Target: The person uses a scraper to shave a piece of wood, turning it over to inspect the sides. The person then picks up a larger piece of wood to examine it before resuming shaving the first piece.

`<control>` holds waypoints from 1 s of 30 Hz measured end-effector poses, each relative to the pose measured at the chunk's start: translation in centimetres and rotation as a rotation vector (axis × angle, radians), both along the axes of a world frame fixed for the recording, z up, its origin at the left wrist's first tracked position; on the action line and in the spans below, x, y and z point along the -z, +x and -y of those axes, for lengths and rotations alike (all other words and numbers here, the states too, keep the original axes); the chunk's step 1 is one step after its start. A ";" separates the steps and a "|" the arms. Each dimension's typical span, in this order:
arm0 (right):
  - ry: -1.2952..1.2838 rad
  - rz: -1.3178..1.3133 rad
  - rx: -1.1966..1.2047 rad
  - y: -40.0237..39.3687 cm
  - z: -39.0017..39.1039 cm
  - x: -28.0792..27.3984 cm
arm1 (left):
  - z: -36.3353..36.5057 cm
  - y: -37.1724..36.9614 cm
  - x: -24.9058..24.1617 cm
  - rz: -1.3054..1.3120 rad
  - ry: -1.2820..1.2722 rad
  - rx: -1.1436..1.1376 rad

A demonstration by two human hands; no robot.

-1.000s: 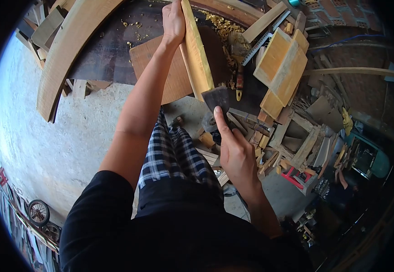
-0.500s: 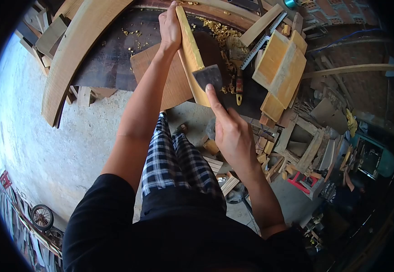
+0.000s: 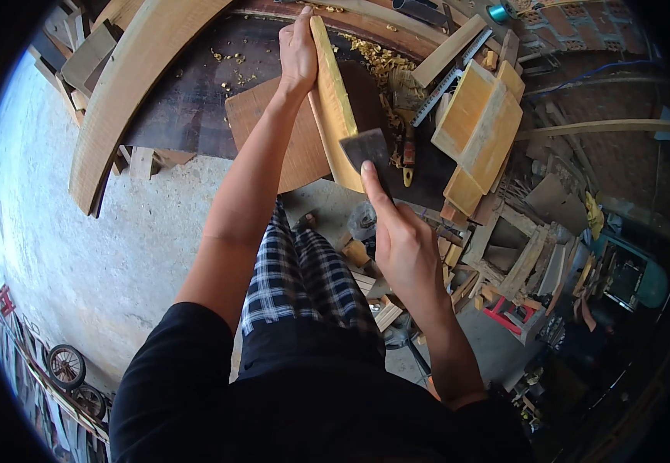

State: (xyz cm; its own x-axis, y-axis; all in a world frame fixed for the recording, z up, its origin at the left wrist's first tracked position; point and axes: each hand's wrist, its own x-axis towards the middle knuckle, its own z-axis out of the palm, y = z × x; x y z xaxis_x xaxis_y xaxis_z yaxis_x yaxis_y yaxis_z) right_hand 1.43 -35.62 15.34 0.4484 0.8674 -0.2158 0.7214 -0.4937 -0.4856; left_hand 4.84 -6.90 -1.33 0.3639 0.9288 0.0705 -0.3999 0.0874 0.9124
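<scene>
My left hand (image 3: 298, 58) is closed around the far end of a narrow wooden piece (image 3: 333, 100), holding it on edge and slanting toward me. A yellowish coat shows along its upper edge. My right hand (image 3: 406, 245) grips a putty knife (image 3: 367, 148), its index finger stretched onto the dark, wide blade. The blade's edge touches the wooden piece near its close end. The handle is mostly hidden in my palm. Beneath and to the left lies a flat brown board (image 3: 273, 139). A yellow-tipped brush (image 3: 408, 158) rests right of the blade.
Wood shavings (image 3: 385, 62) are scattered on the dark worktable (image 3: 188, 100). Stacked yellow boards (image 3: 477, 127) and a handsaw blade (image 3: 435, 96) lie at the right. A long curved plank (image 3: 130, 92) overhangs the table's left side. Wood scraps litter the floor at right.
The putty knife and my right hand have moved slightly down and right, toward the close end of the wooden piece. My left hand keeps its hold; the whole view has shifted a little.
</scene>
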 end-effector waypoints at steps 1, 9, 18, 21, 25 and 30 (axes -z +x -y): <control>0.005 -0.002 -0.001 0.5 -1.6 0.0 | 0.5 -0.2 -0.8 0.001 0.000 0.012; 0.142 0.034 -0.046 0.3 0.7 1.4 | 0.1 -0.2 -0.5 -0.002 -0.020 0.037; 0.168 0.074 -0.067 1.8 -2.4 1.5 | 0.3 -0.2 -1.2 -0.078 -0.063 0.022; 0.136 -0.006 -0.053 2.9 -4.4 1.2 | 0.5 0.1 -0.8 -0.060 -0.050 0.025; 0.088 0.051 -0.083 5.6 -9.6 1.5 | 0.4 0.1 -1.1 -0.060 0.005 0.024; 0.083 0.035 -0.058 2.7 -3.0 1.4 | 0.8 0.0 -1.4 -0.130 0.004 0.006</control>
State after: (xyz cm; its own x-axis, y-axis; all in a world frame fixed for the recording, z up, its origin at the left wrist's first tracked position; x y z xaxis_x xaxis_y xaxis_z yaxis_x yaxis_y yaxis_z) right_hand 4.12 -32.66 13.90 0.4028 0.9064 -0.1273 0.7651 -0.4097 -0.4967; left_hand 4.83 -7.66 0.03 0.3761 0.9262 0.0258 -0.2781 0.0863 0.9567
